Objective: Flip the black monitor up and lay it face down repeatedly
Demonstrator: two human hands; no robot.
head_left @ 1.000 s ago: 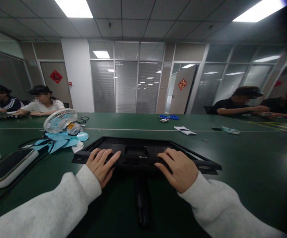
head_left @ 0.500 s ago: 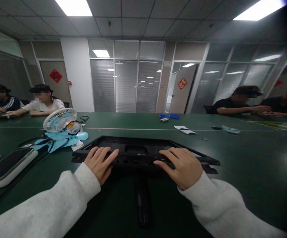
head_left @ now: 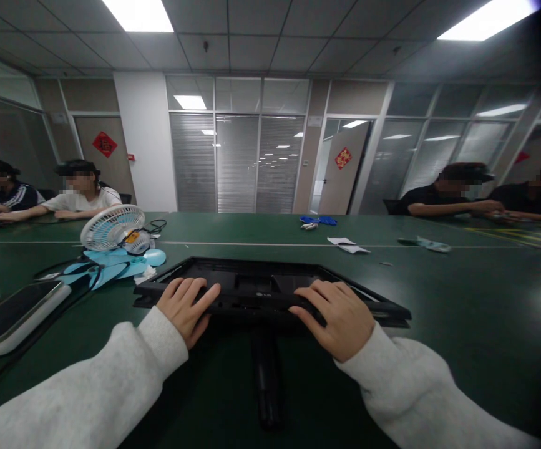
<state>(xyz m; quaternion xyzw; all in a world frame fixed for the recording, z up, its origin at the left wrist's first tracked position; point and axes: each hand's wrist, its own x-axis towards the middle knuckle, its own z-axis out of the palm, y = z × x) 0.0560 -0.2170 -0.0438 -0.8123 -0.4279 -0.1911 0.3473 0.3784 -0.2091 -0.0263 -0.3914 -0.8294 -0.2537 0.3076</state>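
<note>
A black LG monitor casing [head_left: 256, 302] lies tilted back on the table, its frame edge towards me. My left hand [head_left: 185, 310] grips its near edge left of the logo, fingers over the top and thumb at the front. On the other side of the logo, my right hand [head_left: 340, 317] presses and pinches the same edge in a similar hold. Below the casing, a black stand neck [head_left: 268, 390] points towards me. At the right corner, the frame and the part beneath it sit close, with a thin gap. The casing's underside is hidden.
Left are a white fan [head_left: 113, 227], blue fan blades [head_left: 115, 267] and a white-edged box-like device [head_left: 22, 315] with a cable. Beyond the casing lie blue-and-white gloves [head_left: 317, 221], folded paper [head_left: 347, 245] and a pale green item [head_left: 433, 244]. Several people sit along the green table [head_left: 462, 349].
My right hand has shifted slightly left along the edge, and its fingers press lower. The gap at the casing's near edge and right corner has narrowed. My left hand has barely moved.
</note>
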